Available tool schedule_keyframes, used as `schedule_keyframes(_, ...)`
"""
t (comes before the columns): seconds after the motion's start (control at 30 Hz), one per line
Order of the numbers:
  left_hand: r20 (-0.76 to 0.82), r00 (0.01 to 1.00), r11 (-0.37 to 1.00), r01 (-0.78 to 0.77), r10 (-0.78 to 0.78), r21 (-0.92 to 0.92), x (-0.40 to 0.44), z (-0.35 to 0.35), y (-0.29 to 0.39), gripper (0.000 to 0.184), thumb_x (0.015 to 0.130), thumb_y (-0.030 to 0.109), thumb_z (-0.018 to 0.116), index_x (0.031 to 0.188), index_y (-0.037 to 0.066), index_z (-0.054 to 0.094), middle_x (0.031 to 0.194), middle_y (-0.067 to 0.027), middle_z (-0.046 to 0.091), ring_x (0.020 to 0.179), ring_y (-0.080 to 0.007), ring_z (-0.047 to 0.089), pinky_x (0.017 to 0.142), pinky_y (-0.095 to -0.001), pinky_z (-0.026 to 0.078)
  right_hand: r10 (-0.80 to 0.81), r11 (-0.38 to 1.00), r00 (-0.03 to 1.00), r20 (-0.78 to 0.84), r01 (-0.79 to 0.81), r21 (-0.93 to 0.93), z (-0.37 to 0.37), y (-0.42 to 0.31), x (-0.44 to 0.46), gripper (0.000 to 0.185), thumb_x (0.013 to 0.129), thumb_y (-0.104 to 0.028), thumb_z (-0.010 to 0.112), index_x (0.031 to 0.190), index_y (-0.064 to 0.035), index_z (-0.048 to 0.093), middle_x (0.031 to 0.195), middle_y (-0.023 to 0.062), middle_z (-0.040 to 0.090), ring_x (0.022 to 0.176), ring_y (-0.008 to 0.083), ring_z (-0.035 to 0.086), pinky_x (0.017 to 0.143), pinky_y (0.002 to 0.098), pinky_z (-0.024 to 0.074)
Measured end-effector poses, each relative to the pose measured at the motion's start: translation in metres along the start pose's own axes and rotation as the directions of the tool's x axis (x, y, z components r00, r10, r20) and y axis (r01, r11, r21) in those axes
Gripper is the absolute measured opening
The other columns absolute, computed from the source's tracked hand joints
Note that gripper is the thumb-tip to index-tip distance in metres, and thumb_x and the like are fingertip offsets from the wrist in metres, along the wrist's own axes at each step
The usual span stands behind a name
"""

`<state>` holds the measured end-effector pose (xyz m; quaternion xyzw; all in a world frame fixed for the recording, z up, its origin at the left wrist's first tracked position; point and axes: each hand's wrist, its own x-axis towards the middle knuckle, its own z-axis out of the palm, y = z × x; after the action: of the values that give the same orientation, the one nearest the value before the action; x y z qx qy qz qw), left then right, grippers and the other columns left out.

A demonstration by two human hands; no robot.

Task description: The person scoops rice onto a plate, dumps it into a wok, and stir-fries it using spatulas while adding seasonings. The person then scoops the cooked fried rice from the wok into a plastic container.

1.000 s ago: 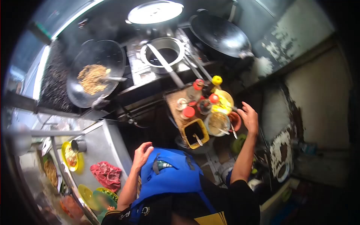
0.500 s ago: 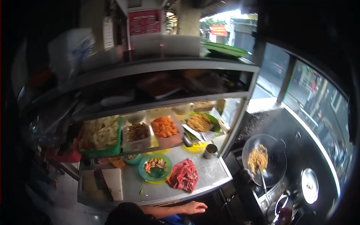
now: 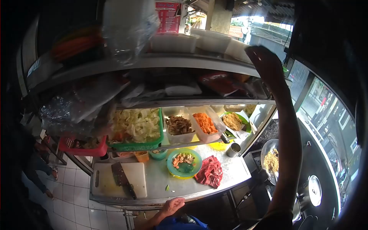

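Low in the view, my left hand (image 3: 172, 206) hovers just off the counter's front edge, empty, its fingers loosely bent and apart. My right arm stretches up on the right, and my right hand (image 3: 264, 61) is at the top shelf (image 3: 214, 56), beside the end of the pale containers (image 3: 214, 40). That hand is dark, so its fingers and any hold are unclear. On the counter (image 3: 155, 188) are a white cutting board (image 3: 103, 184) with a cleaver (image 3: 122, 178), a teal plate of chopped food (image 3: 184, 172) and a crumpled red cloth (image 3: 209, 172).
Lower shelf: green basket of cut vegetables (image 3: 136, 145), tub of orange pieces (image 3: 207, 124), red basket (image 3: 82, 147). A metal cup (image 3: 233, 150) stands at the counter's right. Beyond my arm are a wok (image 3: 270, 147) and a round lid (image 3: 314, 191). A person's legs (image 3: 38, 174) show at left.
The view has swung from the stove to the counter and shelves. My right hand, first low beside the condiments, is now raised to the top shelf. My left hand stays low, its fingers more bent.
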<state>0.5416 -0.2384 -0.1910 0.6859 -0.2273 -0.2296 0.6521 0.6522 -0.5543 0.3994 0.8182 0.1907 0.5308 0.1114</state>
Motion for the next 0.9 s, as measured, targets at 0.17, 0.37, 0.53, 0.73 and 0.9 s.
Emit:
schedule_keyframes(0.17, -0.229, 0.973, 0.98, -0.047, 0.001, -0.194, -0.045, -0.034, -0.015, 0.031, 0.09, 0.022, 0.067, 0.113, 0.002, 0.062, 0.1, -0.0099, 0.07, 0.091, -0.0137, 0.067, 0.082, -0.0275, 0.053, -0.01, 1.0, 1.0, -0.027, 0.009, -0.024, 0.096, 0.05, 0.081, 0.022, 0.092, -0.018, 0.052, 0.108, -0.0126, 0.066, 0.102, 0.0142, 0.065, 0.1, 0.0289, 0.061, 0.084, 0.0402, 0.0488)
schedule_keyframes(0.37, -0.432, 0.9, 0.978, -0.032, -0.063, -0.208, -0.104, -0.066, -0.042, 0.032, 0.091, 0.013, 0.065, 0.12, 0.0, 0.058, 0.109, -0.0078, 0.066, 0.098, -0.0105, 0.061, 0.087, -0.0272, 0.05, 0.002, 0.947, 0.933, 0.359, -0.116, 0.299, 0.11, 0.086, 0.112, 0.025, 0.093, -0.021, 0.053, 0.108, -0.0052, 0.066, 0.106, 0.0102, 0.067, 0.098, 0.0214, 0.061, 0.084, 0.0357, 0.0489)
schedule_keyframes(0.53, -0.515, 0.845, 0.971, 0.021, -0.145, -0.239, -0.128, -0.072, -0.038, 0.035, 0.093, 0.021, 0.063, 0.12, -0.002, 0.057, 0.113, -0.0142, 0.064, 0.101, -0.0174, 0.063, 0.086, -0.028, 0.05, 0.282, 0.91, 0.818, 0.501, -0.394, 0.13, 0.049, -0.019, 0.124, 0.03, 0.093, -0.032, 0.057, 0.106, -0.0071, 0.067, 0.102, 0.0098, 0.068, 0.097, 0.0184, 0.062, 0.079, 0.0347, 0.0511)
schedule_keyframes(0.73, -0.52, 0.853, 0.998, 0.064, -0.043, 0.024, -0.098, -0.059, -0.019, 0.03, 0.093, 0.018, 0.063, 0.116, 0.0, 0.06, 0.102, -0.0153, 0.068, 0.094, -0.019, 0.067, 0.078, -0.0301, 0.053, -0.77, 0.44, 0.484, 0.415, 0.875, -0.202, 0.112, 0.112, 0.184, 0.019, 0.081, -0.022, 0.064, 0.094, -0.0094, 0.069, 0.092, 0.0114, 0.068, 0.084, 0.0286, 0.065, 0.073, 0.0392, 0.0528)
schedule_keyframes(0.9, -0.462, 0.823, 0.784, 0.032, 0.331, 0.62, -0.008, -0.054, -0.019, 0.03, 0.082, 0.017, 0.068, 0.107, 0.001, 0.061, 0.097, -0.0154, 0.064, 0.087, -0.0323, 0.063, 0.074, -0.0383, 0.053, -0.556, 0.82, 0.756, 0.345, 0.567, 0.078, 0.088, 0.064, 0.16, 0.019, 0.085, -0.019, 0.061, 0.088, -0.0012, 0.066, 0.089, 0.0157, 0.067, 0.081, 0.0335, 0.065, 0.071, 0.0421, 0.0525)
